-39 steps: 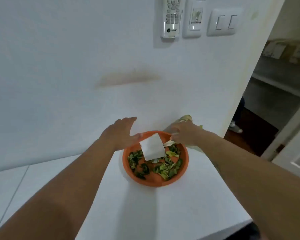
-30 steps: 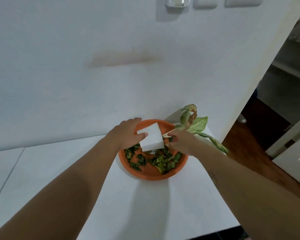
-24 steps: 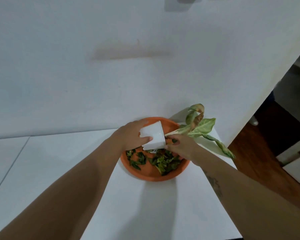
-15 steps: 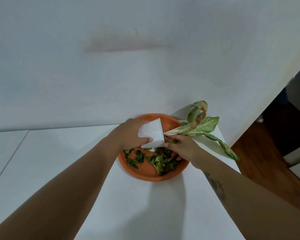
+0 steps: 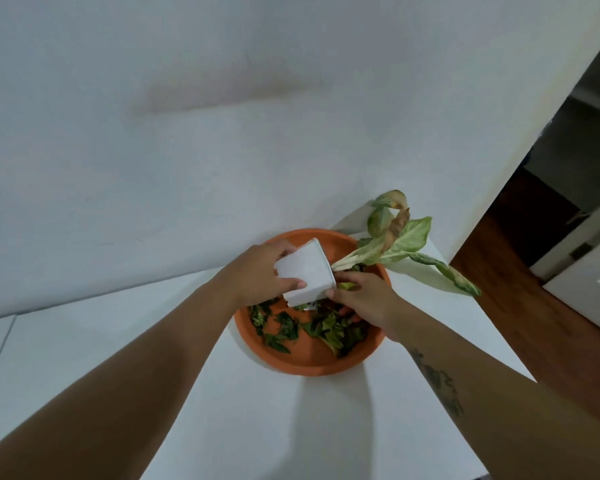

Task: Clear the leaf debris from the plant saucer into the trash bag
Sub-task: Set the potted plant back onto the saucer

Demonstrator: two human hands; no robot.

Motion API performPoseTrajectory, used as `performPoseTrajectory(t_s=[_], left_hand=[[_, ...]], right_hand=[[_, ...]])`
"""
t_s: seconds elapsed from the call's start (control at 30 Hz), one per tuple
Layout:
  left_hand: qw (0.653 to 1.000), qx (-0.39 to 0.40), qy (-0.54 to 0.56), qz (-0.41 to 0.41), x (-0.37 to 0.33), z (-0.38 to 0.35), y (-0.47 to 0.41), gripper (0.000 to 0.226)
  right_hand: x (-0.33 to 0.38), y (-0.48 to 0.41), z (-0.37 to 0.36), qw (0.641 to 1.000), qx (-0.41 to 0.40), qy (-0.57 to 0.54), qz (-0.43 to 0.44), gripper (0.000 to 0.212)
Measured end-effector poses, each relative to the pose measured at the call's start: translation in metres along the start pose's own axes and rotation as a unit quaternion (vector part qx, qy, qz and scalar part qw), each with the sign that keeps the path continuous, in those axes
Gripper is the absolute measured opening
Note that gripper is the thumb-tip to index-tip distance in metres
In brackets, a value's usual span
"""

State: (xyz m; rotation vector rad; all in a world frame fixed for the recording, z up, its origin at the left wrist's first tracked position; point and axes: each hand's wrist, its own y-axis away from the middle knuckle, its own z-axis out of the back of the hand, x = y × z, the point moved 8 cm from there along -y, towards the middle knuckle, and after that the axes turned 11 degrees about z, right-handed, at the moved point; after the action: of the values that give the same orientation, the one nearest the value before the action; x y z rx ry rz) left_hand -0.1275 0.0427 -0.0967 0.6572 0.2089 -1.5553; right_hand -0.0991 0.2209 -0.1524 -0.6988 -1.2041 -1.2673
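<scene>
- The left hand [image 5: 260, 275] is gripping the tilted white pot [image 5: 307, 271] above the saucer [image 5: 309, 362], toward its 11 o'clock side.
- The right hand [image 5: 361, 299] is curling at the pot's mouth; whether it is gripping pot or plant [image 5: 395, 244] I cannot tell.
- Leaf debris [image 5: 326, 329] is lying across the saucer's 6 o'clock half.
- Best to be lifting the pot clear while steadying the stems, so that no soil is spilling.

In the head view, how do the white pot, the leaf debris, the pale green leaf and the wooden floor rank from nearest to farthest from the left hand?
1. white pot: gripped by the left hand.
2. leaf debris: just below, in the saucer.
3. pale green leaf: to the right, beyond the pot.
4. wooden floor: far right.
</scene>
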Motion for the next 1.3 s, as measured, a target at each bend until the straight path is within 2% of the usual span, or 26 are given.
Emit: performPoseTrajectory(t_s=[0.2,0.33,0.57,0.73,0.87,1.13,1.3], left_hand=[[1.0,-0.002,0.002,-0.026,0.003,0.002,-0.006,0.061],[0.999,-0.001,0.039,-0.03,0.005,0.005,-0.006,0.062],[0.993,0.001,0.101,-0.055,-0.004,0.006,0.001,0.087],[0.991,-0.011,0.118,-0.064,-0.008,0.008,0.0,0.077],[0.991,-0.033,0.124,-0.044,0.0,0.007,-0.006,0.065],[0.994,-0.09,0.067,-0.011,0.013,-0.002,-0.001,0.061],[0.991,-0.122,0.048,0.021,0.022,-0.009,0.009,0.062]], right_hand=[[0.003,0.005,-0.008,0.998,-0.037,-0.042,-0.003,0.035],[0.011,0.009,-0.006,0.993,-0.108,-0.049,0.024,0.039],[0.03,0.007,0.014,0.981,-0.184,0.014,0.064,0.042],[0.043,0.007,0.019,0.976,-0.186,0.068,0.096,0.04],[0.054,0.002,0.021,0.963,-0.184,0.153,0.126,0.036],[0.06,-0.012,0.011,0.939,-0.104,0.281,0.169,0.043],[0.055,-0.015,0.004,0.939,-0.063,0.276,0.194,0.038]])
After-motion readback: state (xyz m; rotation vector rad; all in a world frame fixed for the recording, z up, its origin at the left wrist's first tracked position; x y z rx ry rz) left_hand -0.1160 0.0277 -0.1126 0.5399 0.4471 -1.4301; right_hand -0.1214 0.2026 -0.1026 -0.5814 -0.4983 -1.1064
